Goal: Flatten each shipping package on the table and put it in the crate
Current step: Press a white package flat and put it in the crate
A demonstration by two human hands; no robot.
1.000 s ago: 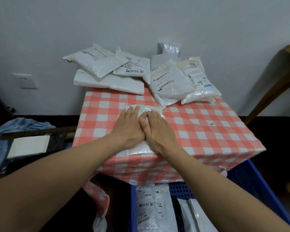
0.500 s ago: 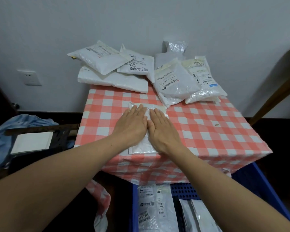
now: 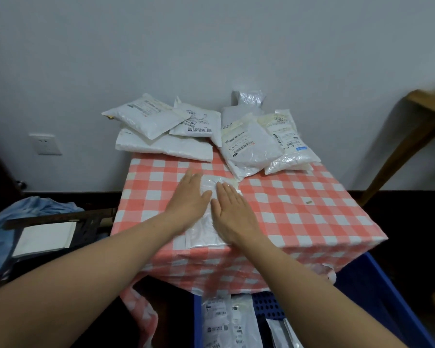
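Observation:
A white plastic shipping package (image 3: 206,232) lies near the front edge of the table covered in a red-and-white checked cloth (image 3: 299,209). My left hand (image 3: 190,197) and my right hand (image 3: 232,212) press flat on it side by side, fingers straight, with a strip of the package showing between them. Several more white packages (image 3: 161,136) are piled at the table's back edge against the wall, some (image 3: 251,144) on the right. The blue crate (image 3: 377,302) stands on the floor below the table front, with flat packages (image 3: 226,320) inside.
A wooden frame (image 3: 397,146) leans at the right by the wall. On the left floor lie blue cloth (image 3: 28,209) and a white pad (image 3: 45,237) on a dark rack. A wall socket (image 3: 45,144) is at the left.
My hands have slid apart sideways over the package, so more of its middle shows between them. The view has shifted a little.

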